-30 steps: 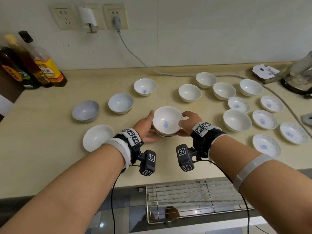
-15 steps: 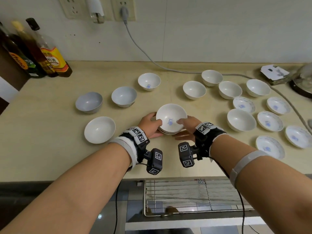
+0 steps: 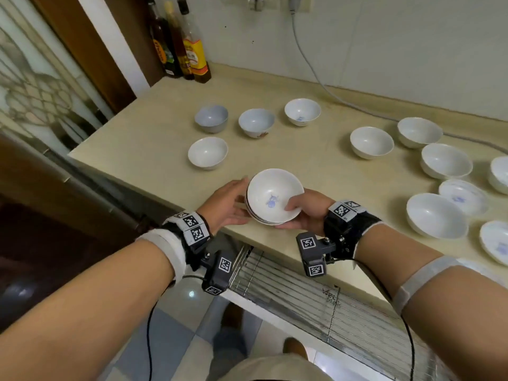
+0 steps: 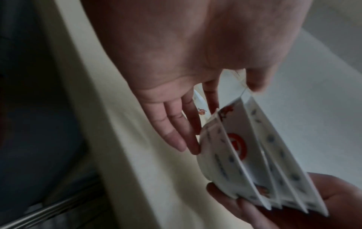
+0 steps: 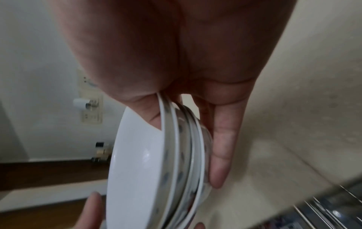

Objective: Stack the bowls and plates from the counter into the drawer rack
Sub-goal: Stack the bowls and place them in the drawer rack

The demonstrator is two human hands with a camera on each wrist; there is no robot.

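A stack of several white bowls (image 3: 275, 196), the top one with a blue mark inside, is held tilted over the counter's front edge. My right hand (image 3: 308, 213) pinches it, thumb inside the top rim and fingers (image 5: 223, 147) under the base. My left hand (image 3: 228, 207) lies against the stack's (image 4: 254, 162) left side with straight fingers (image 4: 176, 124). The rims (image 5: 156, 162) show edge-on in the right wrist view. The wire drawer rack (image 3: 302, 284) is pulled out just below the hands.
Loose white bowls (image 3: 208, 152) (image 3: 371, 142) stand across the beige counter (image 3: 154, 133), with small blue-marked plates (image 3: 463, 196) at the right. Bottles (image 3: 189, 50) sit in the back left corner. A grey cable (image 3: 316, 75) runs along the wall.
The stack has come off the middle of the counter and moved toward me to the front edge, now tilted. Both hands travelled with it, and my view swung left.
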